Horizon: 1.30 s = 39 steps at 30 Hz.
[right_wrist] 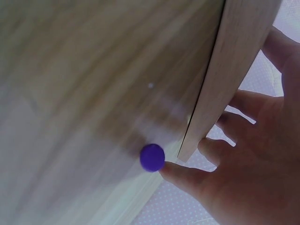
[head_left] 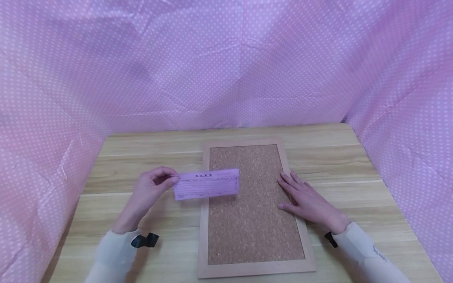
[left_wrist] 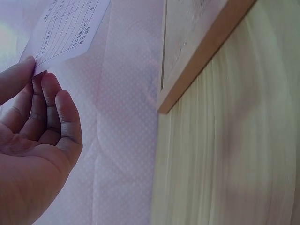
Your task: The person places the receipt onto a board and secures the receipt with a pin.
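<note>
My left hand (head_left: 150,192) pinches one end of a thin paper form (head_left: 207,184) between thumb and fingers. Pinkish and printed with dark characters and ruled lines, the form hangs partly over a cork board (head_left: 253,228). In the left wrist view the thumb presses the form's corner (left_wrist: 68,30). My right hand (head_left: 311,200) rests with spread fingers on the board's right side, fingertips on its wooden frame (right_wrist: 225,79). A round purple piece (right_wrist: 152,157) shows at the little finger's tip in the right wrist view, beside the board; whether the finger touches it I cannot tell.
The board lies flat on a wood-grain table (head_left: 170,232), its long side running away from me. Pink cloth with white dots (head_left: 226,70) hangs behind the table and along both sides. Each wrist carries a black device (head_left: 145,240).
</note>
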Available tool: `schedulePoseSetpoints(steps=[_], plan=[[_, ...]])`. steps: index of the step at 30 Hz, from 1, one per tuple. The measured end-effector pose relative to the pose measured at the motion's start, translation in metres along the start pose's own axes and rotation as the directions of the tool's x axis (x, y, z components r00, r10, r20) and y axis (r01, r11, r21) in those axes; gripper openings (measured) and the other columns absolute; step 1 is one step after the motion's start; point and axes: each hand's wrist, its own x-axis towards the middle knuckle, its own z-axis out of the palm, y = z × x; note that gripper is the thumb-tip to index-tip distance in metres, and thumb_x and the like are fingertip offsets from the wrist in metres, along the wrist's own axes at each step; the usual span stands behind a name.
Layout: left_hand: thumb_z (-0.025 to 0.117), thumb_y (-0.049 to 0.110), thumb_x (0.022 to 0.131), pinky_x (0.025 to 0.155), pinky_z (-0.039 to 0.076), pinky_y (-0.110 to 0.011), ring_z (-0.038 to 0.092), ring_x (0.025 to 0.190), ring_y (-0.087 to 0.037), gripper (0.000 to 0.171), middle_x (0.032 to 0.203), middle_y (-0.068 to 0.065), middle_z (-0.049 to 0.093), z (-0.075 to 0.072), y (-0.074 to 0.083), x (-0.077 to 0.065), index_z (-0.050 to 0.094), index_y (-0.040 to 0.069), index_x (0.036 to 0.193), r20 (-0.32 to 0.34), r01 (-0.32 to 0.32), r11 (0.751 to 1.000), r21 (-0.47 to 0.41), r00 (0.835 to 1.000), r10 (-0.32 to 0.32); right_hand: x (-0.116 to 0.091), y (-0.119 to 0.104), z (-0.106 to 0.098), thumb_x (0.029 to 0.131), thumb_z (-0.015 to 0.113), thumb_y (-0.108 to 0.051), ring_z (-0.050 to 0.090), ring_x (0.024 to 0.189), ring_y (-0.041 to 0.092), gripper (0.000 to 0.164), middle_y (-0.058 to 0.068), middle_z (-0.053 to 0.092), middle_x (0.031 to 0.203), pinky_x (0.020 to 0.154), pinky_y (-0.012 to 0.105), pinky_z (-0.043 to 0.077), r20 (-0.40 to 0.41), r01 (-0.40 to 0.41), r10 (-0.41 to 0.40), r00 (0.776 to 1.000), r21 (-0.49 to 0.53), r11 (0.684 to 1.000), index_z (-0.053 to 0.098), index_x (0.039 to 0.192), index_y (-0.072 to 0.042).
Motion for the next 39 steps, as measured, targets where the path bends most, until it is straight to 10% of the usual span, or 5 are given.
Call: schedulePoseSetpoints(steps=[22, 39], plan=[[0.071, 0.007, 0.097, 0.082, 0.056, -0.025, 0.068, 0.092, -0.017, 0.017, 0.102, -0.012, 0.073, 0.046, 0.005, 0.016, 0.070, -0.006, 0.108, 0.055, -0.038, 0.988, -0.147, 0.997, 0.047, 0.005, -0.023, -0.010, 0.097, 0.071, -0.046, 0.025, 0.153, 0.041, 0.080, 0.017, 0.029, 0.167, 0.120, 0.065, 0.022, -0.086, 0.032, -0.022, 0.996, 0.121, 0.992, 0.040, 0.158, -0.006], [0.073, 0.007, 0.096, 0.084, 0.054, -0.025, 0.066, 0.094, -0.017, 0.018, 0.101, -0.010, 0.072, 0.056, 0.005, 0.018, 0.070, -0.005, 0.108, 0.048, -0.026, 0.987, -0.160, 0.998, 0.034, 0.019, -0.070, -0.019, 0.100, 0.070, -0.016, 0.064, 0.123, 0.033, 0.044, 0.015, 0.065, 0.139, 0.101, 0.048, 0.053, -0.287, 0.122, 0.049, 0.957, 0.547, 0.828, 0.060, 0.141, -0.002]])
